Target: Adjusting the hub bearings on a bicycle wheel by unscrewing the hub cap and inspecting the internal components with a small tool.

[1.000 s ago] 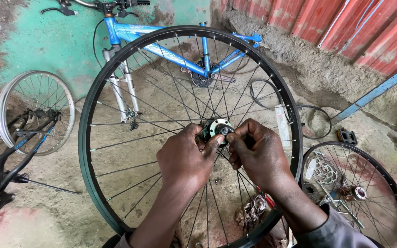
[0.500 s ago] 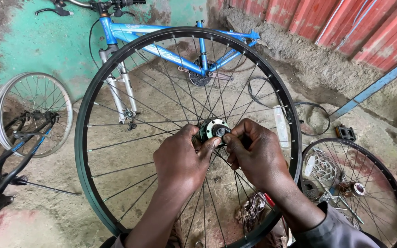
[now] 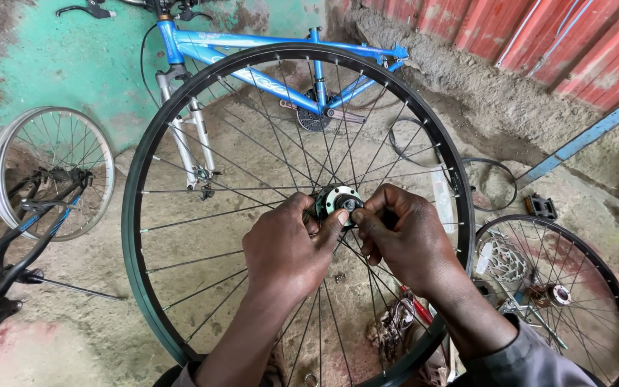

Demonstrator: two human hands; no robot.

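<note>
Soft, even daylight, faint shadows, sharp focus throughout (slight wide-angle bending at the edges).

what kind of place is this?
Likely an informal bicycle repair yard: both hands work at the hub of a black spoked wheel, a wheel-less blue bike frame leans on the wall, loose wheels lie on the dirt.

A blue bicycle frame (image 3: 266, 54) with a silver front fork (image 3: 188, 136) leans against a green-painted wall (image 3: 51, 64), and a small silver-rimmed spoked wheel (image 3: 51, 172) stands just left of it — partly behind a black metal frame (image 3: 8, 251). On the bare dirt floor (image 3: 73, 337) to the right lie a black spoked wheel with a brake disc (image 3: 553, 294), a black pedal (image 3: 540, 206) and a loop of thin black tyre (image 3: 492, 183) — all below a red corrugated metal sheet (image 3: 539, 43) and a slanting blue bar (image 3: 582, 140).
</note>
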